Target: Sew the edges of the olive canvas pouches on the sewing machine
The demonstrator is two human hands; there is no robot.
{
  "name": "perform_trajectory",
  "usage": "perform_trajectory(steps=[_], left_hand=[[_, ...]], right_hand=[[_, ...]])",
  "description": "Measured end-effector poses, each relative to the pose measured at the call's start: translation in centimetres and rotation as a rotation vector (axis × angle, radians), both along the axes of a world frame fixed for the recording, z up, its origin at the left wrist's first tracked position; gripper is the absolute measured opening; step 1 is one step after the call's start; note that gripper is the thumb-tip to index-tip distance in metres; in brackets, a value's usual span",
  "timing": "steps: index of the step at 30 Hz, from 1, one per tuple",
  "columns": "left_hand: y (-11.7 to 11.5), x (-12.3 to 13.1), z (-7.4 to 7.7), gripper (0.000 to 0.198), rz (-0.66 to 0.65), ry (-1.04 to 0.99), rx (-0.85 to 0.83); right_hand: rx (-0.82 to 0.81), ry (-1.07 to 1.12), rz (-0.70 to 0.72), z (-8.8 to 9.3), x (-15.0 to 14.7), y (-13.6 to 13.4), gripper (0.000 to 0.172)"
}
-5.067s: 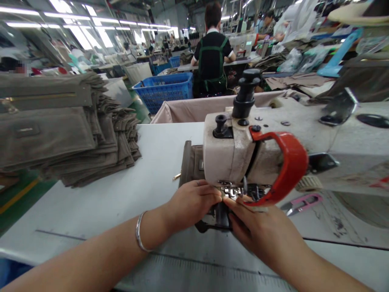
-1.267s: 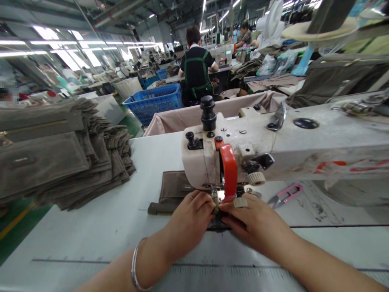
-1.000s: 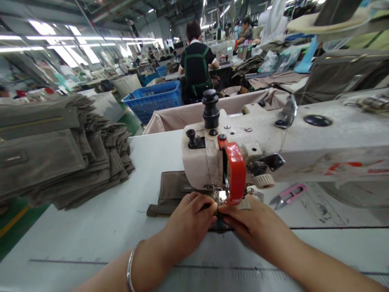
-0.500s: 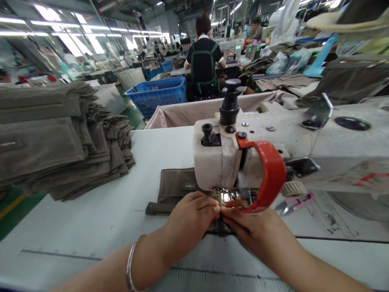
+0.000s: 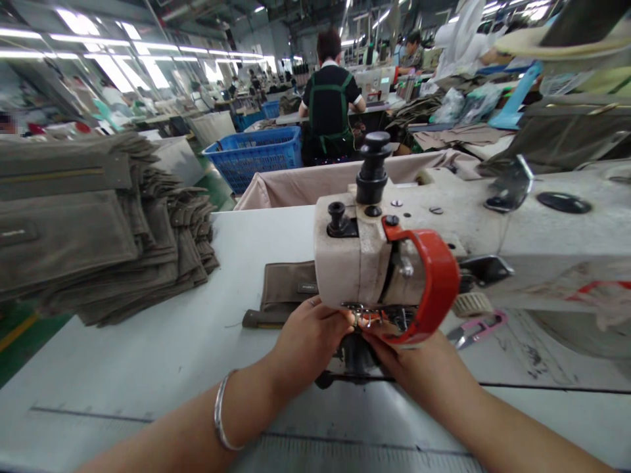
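A cream sewing machine (image 5: 374, 256) with a red guard (image 5: 436, 282) stands on the white table (image 5: 148, 341). A flat olive-brown fabric piece (image 5: 286, 295) with a small label lies under its head. My left hand (image 5: 308, 341) has its fingers curled and pressed on the fabric right at the needle area. My right hand (image 5: 419, 368) meets it from the right under the red guard, fingers pinched on the same fabric. The needle and fingertips are partly hidden by the machine head.
A tall stack of olive fabric pieces (image 5: 98, 223) sits at the left. Pink thread snips (image 5: 480, 326) lie right of the machine. Behind the table are a cloth-lined bin (image 5: 315, 180), a blue basket (image 5: 256, 154) and a person in black (image 5: 332, 98) at another machine.
Both hands have stayed together at the needle, shifting slightly nearer me. The fabric piece sits a little further back under the head than five seconds ago. The camera view swayed.
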State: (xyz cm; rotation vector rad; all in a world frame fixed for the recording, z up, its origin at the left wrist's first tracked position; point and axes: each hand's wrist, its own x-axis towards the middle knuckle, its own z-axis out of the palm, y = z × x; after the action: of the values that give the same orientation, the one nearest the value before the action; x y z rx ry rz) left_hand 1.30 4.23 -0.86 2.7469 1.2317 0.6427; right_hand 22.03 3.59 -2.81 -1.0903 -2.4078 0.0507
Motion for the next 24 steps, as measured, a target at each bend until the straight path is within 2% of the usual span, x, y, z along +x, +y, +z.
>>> perform_trajectory(steps=[7,18,24], left_hand=[[0.09,0.13,-0.34,0.013,0.028,-0.013,0.021],[0.05,0.41,0.47,0.005,0.052,-0.063,0.034],[0.09,0.31,0.32,0.004,0.078,-0.070,0.012]], right_hand=[[-0.001,0.083,-0.010,0.01,-0.13,-0.06,0.022],[-0.027,0.082,-0.048,0.04,-0.36,-0.05,0.018],[-0.060,0.081,-0.061,-0.44,-0.27,0.03,0.017]])
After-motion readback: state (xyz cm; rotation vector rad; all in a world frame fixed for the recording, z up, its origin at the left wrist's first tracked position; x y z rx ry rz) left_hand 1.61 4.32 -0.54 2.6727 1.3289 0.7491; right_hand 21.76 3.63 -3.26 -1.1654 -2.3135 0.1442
